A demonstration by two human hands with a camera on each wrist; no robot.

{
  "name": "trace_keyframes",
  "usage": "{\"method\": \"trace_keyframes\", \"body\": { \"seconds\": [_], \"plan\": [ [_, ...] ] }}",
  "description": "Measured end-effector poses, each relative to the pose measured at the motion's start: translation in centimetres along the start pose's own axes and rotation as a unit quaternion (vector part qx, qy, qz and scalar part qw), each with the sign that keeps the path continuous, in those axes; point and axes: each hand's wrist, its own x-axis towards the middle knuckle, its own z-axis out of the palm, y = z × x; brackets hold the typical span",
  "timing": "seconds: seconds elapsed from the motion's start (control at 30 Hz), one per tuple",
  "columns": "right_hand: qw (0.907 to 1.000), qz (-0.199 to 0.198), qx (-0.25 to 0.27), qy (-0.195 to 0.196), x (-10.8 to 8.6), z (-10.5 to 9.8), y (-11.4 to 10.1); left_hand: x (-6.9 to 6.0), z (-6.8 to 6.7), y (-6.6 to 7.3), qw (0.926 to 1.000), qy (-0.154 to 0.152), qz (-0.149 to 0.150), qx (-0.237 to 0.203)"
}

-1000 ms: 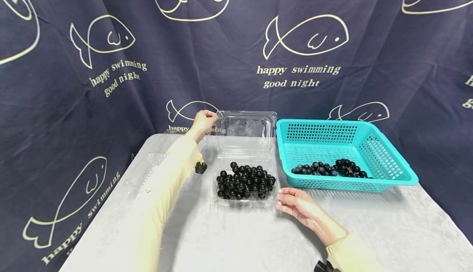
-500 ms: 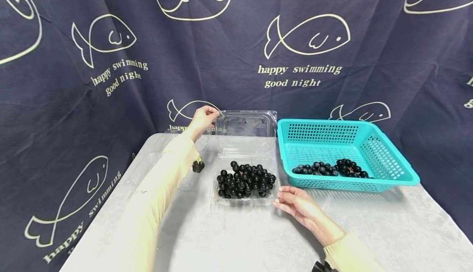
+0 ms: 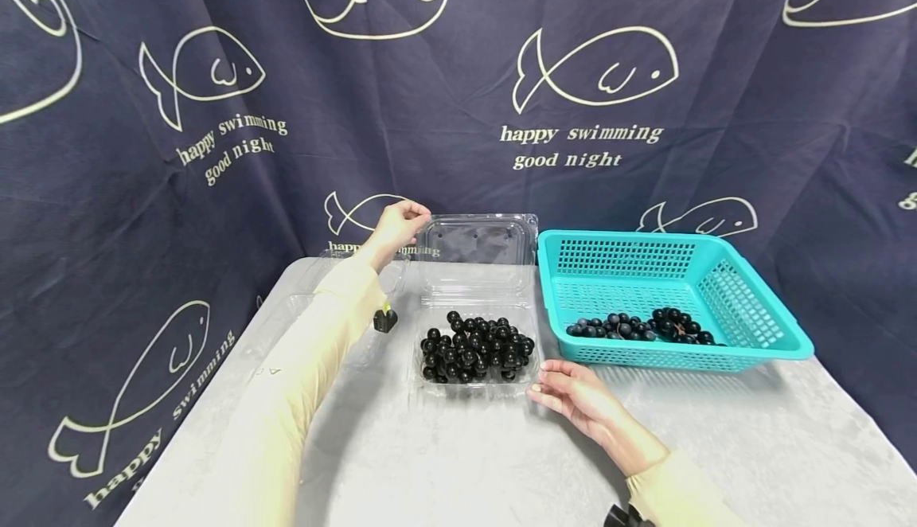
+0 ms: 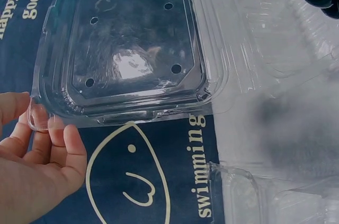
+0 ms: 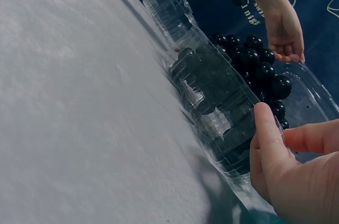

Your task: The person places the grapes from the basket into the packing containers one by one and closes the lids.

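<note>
A clear plastic clamshell box (image 3: pixel 410 377) stands with its lid (image 3: pixel 476 240) raised upright at the back. Dark grapes (image 3: pixel 476 352) fill its base. My left hand (image 3: pixel 396 232) pinches the lid's upper left corner; in the left wrist view the fingertips (image 4: pixel 55 123) show through the plastic tab. At the base's front right corner, my right hand (image 3: pixel 583 404) holds the rim. The right wrist view shows the thumb (image 5: pixel 267 128) on the outer wall of the base, with a finger (image 5: pixel 312 138) over the rim side.
A turquoise basket (image 3: pixel 616 268) with more dark grapes (image 3: pixel 626 326) stands right of the box. Other clear plastic containers (image 3: pixel 286 312) lie left, partly behind my left sleeve (image 3: pixel 315 352). A dark printed curtain (image 3: pixel 458 137) hangs behind the grey table (image 3: pixel 458 463).
My left hand has shifted slightly right along the lid's corner. My right hand's lower fingers have edged a little left at the base. The lid stays raised.
</note>
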Motion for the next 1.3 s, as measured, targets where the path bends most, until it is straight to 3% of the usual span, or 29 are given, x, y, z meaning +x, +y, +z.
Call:
{"method": "trace_keyframes", "body": {
  "seconds": [0.23, 0.5, 0.8, 1.3],
  "plan": [
    [1.0, 0.003, 0.003, -0.005, 0.0, -0.1, 0.1, -0.5, 0.0, 0.5, 0.9982, 0.002, 0.034, 0.049],
    [0.9999, -0.001, 0.012, -0.01, -0.1, -0.1, 0.2, -1.2, -0.3, 0.9, 0.9885, 0.004, 0.071, 0.133],
    [0.9999, 0.001, 0.015, -0.007, 0.0, -0.3, 0.4, -1.8, -0.6, 0.5, 0.9865, 0.009, 0.091, 0.135],
    [0.9999, 0.004, 0.013, -0.01, 0.0, -0.4, 0.4, -3.2, -0.9, 0.4, 0.9873, -0.006, 0.085, 0.134]
  ]
}}
